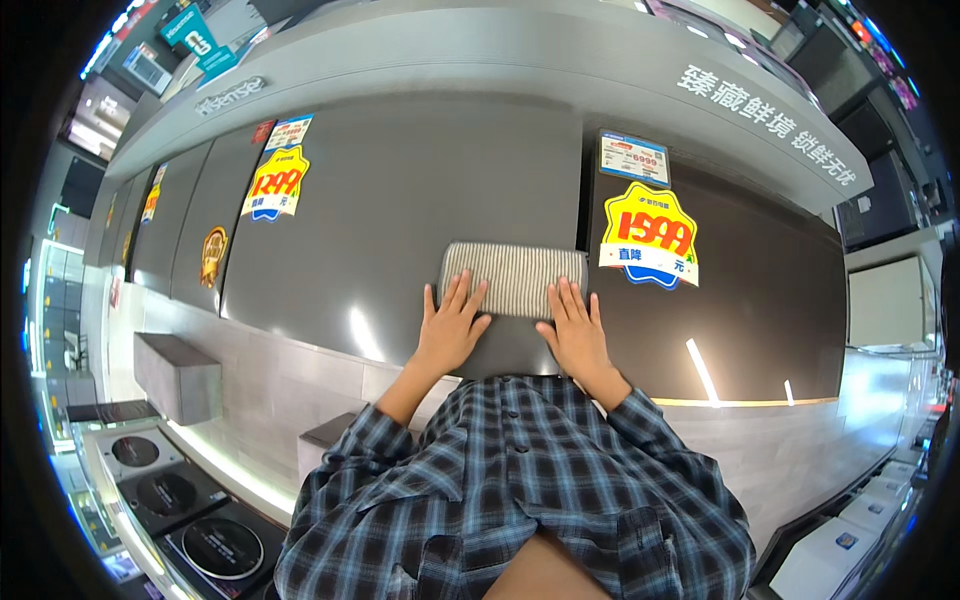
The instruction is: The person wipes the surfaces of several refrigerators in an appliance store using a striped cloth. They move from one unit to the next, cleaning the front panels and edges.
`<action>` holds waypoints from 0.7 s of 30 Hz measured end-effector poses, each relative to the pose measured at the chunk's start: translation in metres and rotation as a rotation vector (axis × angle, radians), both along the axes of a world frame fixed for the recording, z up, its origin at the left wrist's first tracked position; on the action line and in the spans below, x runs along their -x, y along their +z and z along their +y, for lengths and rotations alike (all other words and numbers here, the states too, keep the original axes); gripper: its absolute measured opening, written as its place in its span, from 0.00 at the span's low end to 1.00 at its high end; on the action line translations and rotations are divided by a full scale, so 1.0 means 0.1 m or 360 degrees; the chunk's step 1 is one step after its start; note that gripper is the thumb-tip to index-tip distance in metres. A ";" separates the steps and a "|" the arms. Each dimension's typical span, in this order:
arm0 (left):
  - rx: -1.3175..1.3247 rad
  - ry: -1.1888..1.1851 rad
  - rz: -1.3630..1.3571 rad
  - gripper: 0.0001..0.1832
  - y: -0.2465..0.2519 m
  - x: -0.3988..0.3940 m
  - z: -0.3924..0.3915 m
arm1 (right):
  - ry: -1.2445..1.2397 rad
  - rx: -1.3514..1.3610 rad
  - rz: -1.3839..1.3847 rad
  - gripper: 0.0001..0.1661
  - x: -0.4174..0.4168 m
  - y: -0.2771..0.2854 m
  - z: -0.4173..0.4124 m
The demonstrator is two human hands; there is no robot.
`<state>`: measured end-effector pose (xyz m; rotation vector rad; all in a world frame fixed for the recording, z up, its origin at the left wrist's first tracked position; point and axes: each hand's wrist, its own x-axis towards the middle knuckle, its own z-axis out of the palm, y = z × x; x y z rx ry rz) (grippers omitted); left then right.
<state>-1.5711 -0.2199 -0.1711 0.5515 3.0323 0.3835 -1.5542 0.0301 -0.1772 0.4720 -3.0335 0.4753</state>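
A folded cloth point(514, 279) with beige and dark stripes lies flat on a smooth grey appliance panel point(420, 172). My left hand point(450, 322) rests palm down, its fingertips on the cloth's near left part. On the right side, the fingers of my right hand point(577, 322) lie over the cloth's near corner. Both hands have their fingers spread and press flat, without gripping. The cloth's right end reaches the dark gap between this panel and a darker brown-grey one point(750, 300).
Yellow price stickers point(649, 225) and a framed label point(634, 157) bear writing. A raised grey Hisense-branded ledge point(450, 45) runs along the far side. Grey blocks point(180, 375) stand on the left floor, near round-plated cooktops point(223, 547). White appliances point(825, 555) line the lower right.
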 end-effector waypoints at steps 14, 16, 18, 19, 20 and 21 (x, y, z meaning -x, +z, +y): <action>0.0120 -0.0095 0.0049 0.30 -0.09 1.97 0.06 | -0.0276 -0.0182 -0.0115 0.38 1.82 -0.09 0.02; 0.0125 -0.0084 0.0023 0.30 -0.11 2.06 0.02 | -0.0288 -0.0219 -0.0197 0.38 1.91 -0.04 -0.01; 0.0125 -0.0091 -0.0009 0.30 -0.12 2.14 0.01 | -0.0308 -0.0215 -0.0231 0.38 1.96 0.00 -0.02; 0.0127 -0.0093 -0.0028 0.30 -0.11 2.16 0.00 | -0.0316 -0.0211 -0.0251 0.37 1.97 0.01 -0.04; 0.0138 -0.0096 -0.0025 0.30 -0.10 2.19 -0.01 | -0.0329 -0.0214 -0.0254 0.37 2.00 0.02 -0.06; 0.0149 -0.0103 -0.0029 0.30 -0.10 2.21 -0.01 | -0.0344 -0.0219 -0.0263 0.37 2.00 0.02 -0.08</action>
